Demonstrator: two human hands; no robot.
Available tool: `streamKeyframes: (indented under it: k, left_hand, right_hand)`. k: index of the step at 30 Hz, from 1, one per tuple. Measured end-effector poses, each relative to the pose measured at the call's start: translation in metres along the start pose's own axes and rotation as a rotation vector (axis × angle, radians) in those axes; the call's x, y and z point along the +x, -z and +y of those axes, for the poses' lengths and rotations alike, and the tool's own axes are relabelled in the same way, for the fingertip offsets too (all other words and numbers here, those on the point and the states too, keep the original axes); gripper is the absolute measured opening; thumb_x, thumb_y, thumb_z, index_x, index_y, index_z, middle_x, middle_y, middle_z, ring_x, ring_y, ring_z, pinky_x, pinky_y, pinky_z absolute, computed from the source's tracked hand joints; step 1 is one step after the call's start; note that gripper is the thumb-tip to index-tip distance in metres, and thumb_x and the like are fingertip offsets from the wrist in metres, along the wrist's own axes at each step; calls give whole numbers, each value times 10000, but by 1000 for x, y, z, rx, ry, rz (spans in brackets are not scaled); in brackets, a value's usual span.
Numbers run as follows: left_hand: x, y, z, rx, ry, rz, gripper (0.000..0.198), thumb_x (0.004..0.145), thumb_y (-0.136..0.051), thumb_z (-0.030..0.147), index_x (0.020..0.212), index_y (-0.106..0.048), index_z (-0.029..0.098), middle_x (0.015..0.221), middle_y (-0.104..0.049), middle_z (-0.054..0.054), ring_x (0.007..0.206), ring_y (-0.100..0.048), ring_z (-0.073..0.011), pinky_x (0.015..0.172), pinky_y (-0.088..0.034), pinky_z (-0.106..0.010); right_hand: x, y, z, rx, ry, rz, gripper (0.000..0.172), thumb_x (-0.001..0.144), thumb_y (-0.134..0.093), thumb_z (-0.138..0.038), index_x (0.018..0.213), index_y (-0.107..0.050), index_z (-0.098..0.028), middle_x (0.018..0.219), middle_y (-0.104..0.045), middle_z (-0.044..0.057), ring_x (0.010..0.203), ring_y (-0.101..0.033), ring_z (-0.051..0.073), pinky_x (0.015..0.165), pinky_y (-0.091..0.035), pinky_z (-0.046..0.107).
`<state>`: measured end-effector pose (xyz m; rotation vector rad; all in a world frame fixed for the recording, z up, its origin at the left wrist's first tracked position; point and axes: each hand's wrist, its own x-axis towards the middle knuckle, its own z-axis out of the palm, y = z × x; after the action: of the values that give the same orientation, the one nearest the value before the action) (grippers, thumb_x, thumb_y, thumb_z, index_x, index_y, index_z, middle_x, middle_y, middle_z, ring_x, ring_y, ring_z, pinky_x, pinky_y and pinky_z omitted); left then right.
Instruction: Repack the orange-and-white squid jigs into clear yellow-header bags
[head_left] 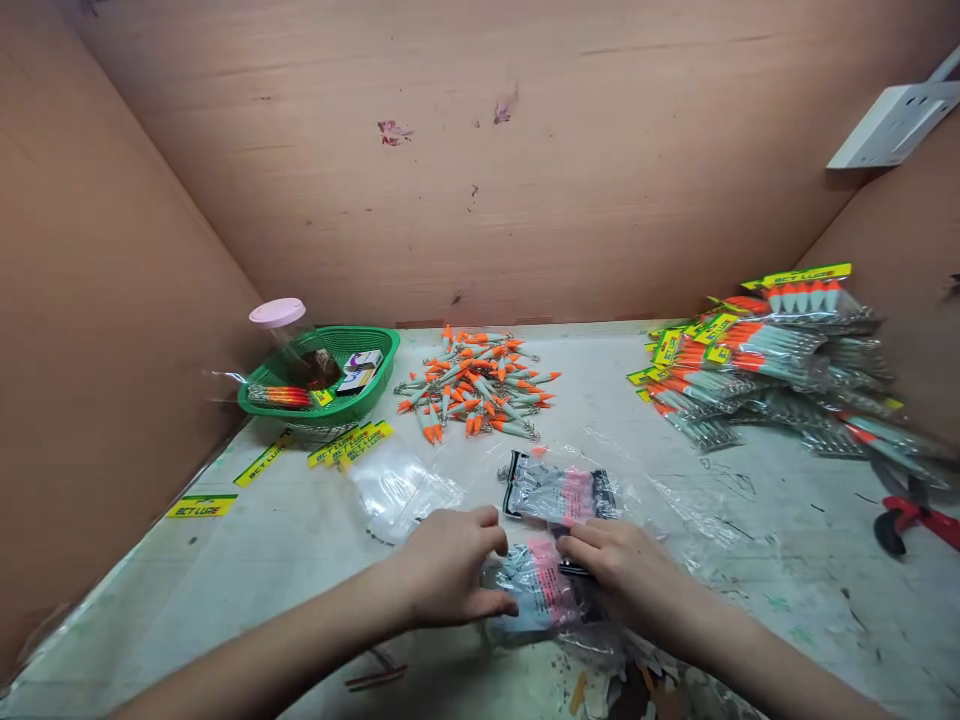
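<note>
Two small printed packets lie at the front centre, the upper packet [551, 488] with black ends and the lower packet [529, 590] with a pink printed band. My left hand [457, 565] is at the lower packet's left edge, thumb and fingers apart. My right hand [619, 560] has its fingers closed at the right side of the packets, around a dark edge or thing too hidden to name. Beyond them is a pile of orange-tipped pale lures [480, 385] with metal hooks. Clear plastic bags [397, 485] lie left of the packets.
A green basket [394, 350] with a pink-lidded jar [277, 313] stands at the back left, yellow header cards [202, 506] near it. Bagged lures [772, 350] are heaped at the back right. Red-handled pliers [919, 515] lie at the right edge. Wooden walls enclose the table.
</note>
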<state>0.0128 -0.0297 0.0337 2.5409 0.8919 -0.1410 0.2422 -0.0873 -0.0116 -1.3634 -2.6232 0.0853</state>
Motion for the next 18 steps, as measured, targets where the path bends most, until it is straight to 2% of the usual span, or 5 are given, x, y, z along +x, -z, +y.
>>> streamKeyframes:
  k: [4,7,10,14,18]
  left_hand:
    - [25,-15,17,99,56,-28,253,803,-555,279,1025,-659,217,1030,-671,-85,893,-662,-275,746,-518,-369]
    - [52,-14,24,52,125,-57,340,699,-662,366,987,-683,186,934,-705,-112,878,-665,-315,714,-525,-378]
    - [70,-15,28,22,191,-58,324,640,-692,333,914,-704,161,874,-719,-138,832,-672,-325,657,-520,-363]
    - [68,-18,28,-36,225,-63,253,604,-685,210,852,-721,178,854,-729,-122,825,-672,-308,657,-495,-334]
    - [52,-14,23,-136,224,-56,161,687,-584,166,769,-715,209,788,-732,-49,775,-672,-222,670,-471,-273]
  right_hand:
    - [-6,-4,-2,26,-6,-47,345,731,-518,0,1001,-612,-193,777,-658,18,664,-601,171,580,-352,252]
    - [-10,-5,-4,2,-118,-99,213,678,-531,-25,813,-601,-174,815,-657,48,703,-605,193,584,-353,262]
    - [-17,-8,-3,-13,-195,-107,252,597,-465,15,734,-558,-176,776,-640,44,696,-593,191,570,-334,262]
    - [-29,-15,3,7,-241,-119,248,597,-441,3,729,-532,-187,764,-631,28,703,-589,182,575,-328,259]
    - [-35,-19,7,53,-266,-134,224,627,-455,-14,751,-521,-188,786,-631,28,735,-592,185,595,-341,256]
